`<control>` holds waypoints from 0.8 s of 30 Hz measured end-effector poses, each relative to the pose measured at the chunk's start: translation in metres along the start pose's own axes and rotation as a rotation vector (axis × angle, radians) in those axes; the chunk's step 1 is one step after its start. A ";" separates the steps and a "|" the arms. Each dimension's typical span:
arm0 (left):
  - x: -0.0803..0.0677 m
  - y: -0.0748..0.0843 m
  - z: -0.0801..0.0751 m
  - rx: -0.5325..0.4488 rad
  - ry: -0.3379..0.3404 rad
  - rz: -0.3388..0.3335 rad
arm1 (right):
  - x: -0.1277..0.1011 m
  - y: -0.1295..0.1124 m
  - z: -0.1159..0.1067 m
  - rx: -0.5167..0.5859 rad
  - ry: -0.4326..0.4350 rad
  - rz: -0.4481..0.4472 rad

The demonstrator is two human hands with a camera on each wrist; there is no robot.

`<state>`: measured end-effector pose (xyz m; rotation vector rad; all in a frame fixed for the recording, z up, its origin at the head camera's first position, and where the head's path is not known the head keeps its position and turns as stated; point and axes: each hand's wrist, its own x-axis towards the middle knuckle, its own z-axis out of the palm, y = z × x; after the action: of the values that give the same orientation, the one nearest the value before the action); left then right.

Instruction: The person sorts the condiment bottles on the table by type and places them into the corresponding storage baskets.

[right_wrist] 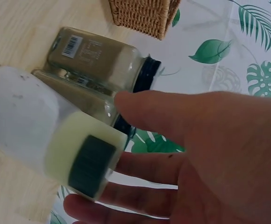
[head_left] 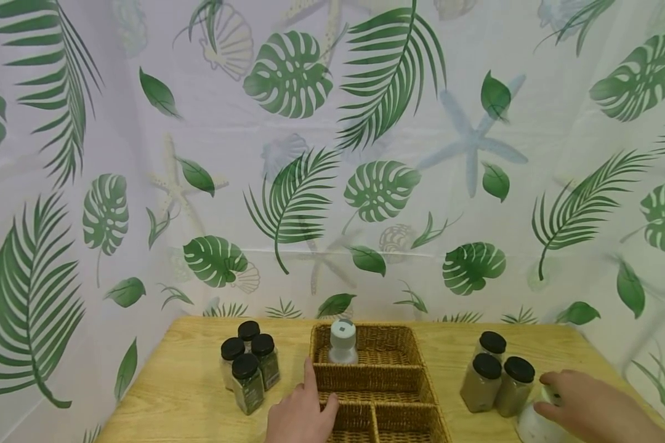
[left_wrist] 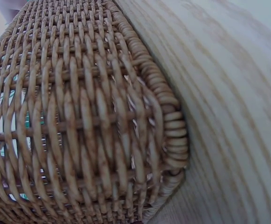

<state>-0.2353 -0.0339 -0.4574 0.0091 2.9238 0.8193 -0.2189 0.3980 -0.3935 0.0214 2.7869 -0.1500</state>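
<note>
My left hand (head_left: pixel 312 394) rests on the left rim of a wicker basket (head_left: pixel 390 376), index finger stretched forward, holding nothing. The left wrist view shows only the basket's woven wall (left_wrist: pixel 89 121) and the table. My right hand (head_left: pixel 565 392) grips the cap end of a white bottle (head_left: pixel 534 424) at the table's front right. In the right wrist view the thumb and fingers (right_wrist: pixel 145 165) close round that bottle's (right_wrist: pixel 28 112) pale cap with its dark grey button. A second white bottle (head_left: pixel 342 341) stands in the basket's back compartment.
Several dark-filled jars with black lids (head_left: pixel 249 369) stand left of the basket. Three paler jars with black lids (head_left: pixel 495 378) stand to its right, close to my right hand. A leaf-print curtain (head_left: pixel 332 154) backs the wooden table (head_left: pixel 172 394).
</note>
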 end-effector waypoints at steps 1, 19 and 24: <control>-0.001 0.000 0.000 0.001 0.001 0.002 | 0.000 -0.001 0.001 -0.001 -0.002 0.004; 0.001 -0.003 -0.001 -0.028 -0.017 0.015 | 0.001 0.001 0.015 0.028 0.077 -0.066; 0.002 -0.002 -0.001 -0.028 -0.026 0.009 | 0.000 0.002 0.014 0.054 0.062 -0.071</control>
<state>-0.2370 -0.0364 -0.4578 0.0310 2.8900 0.8543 -0.2138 0.3980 -0.4071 -0.0611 2.8462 -0.2470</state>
